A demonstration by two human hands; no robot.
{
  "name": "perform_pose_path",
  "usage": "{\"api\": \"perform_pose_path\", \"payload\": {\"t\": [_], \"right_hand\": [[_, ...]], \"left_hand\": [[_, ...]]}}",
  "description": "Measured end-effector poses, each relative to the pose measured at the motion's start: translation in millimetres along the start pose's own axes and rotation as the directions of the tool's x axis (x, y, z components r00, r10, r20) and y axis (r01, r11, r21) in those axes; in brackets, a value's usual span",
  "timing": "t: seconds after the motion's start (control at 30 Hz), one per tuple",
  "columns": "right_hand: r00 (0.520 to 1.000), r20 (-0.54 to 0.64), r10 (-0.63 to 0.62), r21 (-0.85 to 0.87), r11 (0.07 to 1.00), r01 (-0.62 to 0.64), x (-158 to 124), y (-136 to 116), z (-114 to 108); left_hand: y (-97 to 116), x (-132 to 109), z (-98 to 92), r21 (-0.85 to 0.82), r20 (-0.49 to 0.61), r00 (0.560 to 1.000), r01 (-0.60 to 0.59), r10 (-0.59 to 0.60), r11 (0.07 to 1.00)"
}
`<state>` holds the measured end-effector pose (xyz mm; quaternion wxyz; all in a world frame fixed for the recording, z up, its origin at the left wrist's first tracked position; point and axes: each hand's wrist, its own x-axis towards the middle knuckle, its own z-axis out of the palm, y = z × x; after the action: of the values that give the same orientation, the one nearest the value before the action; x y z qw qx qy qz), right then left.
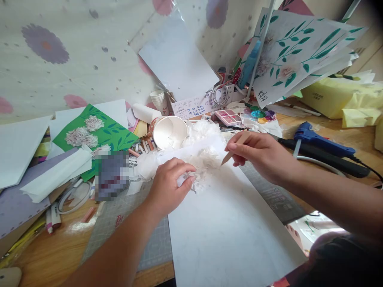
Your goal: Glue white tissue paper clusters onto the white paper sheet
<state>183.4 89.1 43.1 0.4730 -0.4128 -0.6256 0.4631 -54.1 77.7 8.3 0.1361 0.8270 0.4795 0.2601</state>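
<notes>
My left hand is closed in a pinch on a crumpled piece of white tissue paper at the top of a large white sheet. My right hand grips a thin wooden stick, its pointed tip aimed down at the tissue. The sheet lies on a grey cutting mat. More white tissue is heaped just behind the hands.
A tipped paper cup lies behind the tissue. A green card with white flowers sits at left among papers and pens. A blue glue gun, a paint palette and leaf-painted sheets are at right.
</notes>
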Motion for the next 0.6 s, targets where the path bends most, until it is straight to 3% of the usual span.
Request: {"api": "perform_pose_path", "payload": {"t": [0.1,0.17,0.3,0.43,0.5,0.6], "right_hand": [[0.998,-0.049,-0.027,-0.109,0.994,0.021,-17.1,-10.6,-21.2],[0.996,-0.085,-0.005,-0.163,0.987,-0.009,-29.5,-14.8,-33.8],[0.997,0.007,0.074,-0.269,0.961,-0.070,-52.2,-15.0,-51.3],[0.980,0.165,0.115,-0.448,0.894,-0.030,-61.1,-11.5,-62.1],[0.979,0.176,0.103,-0.503,0.865,0.000,-59.6,-9.2,-67.4],[0.990,0.128,0.062,-0.556,0.831,0.020,-54.6,-6.5,-73.7]], "left_hand": [[0.0,-1.9,-0.3,0.108,0.094,0.989,-0.121,0.111,0.987],[-1.1,-2.4,1.9,0.174,0.126,0.984,-0.144,0.123,0.974],[-4.7,0.1,3.5,0.210,0.003,0.996,-0.083,0.084,0.974],[-15.7,8.2,-13.5,0.194,-0.157,0.986,-0.027,0.058,0.981],[-27.5,11.9,-31.1,0.203,-0.243,0.970,0.065,-0.014,0.977],[-48.4,11.8,-61.1,0.234,-0.301,0.912,0.353,-0.277,0.906]]}}
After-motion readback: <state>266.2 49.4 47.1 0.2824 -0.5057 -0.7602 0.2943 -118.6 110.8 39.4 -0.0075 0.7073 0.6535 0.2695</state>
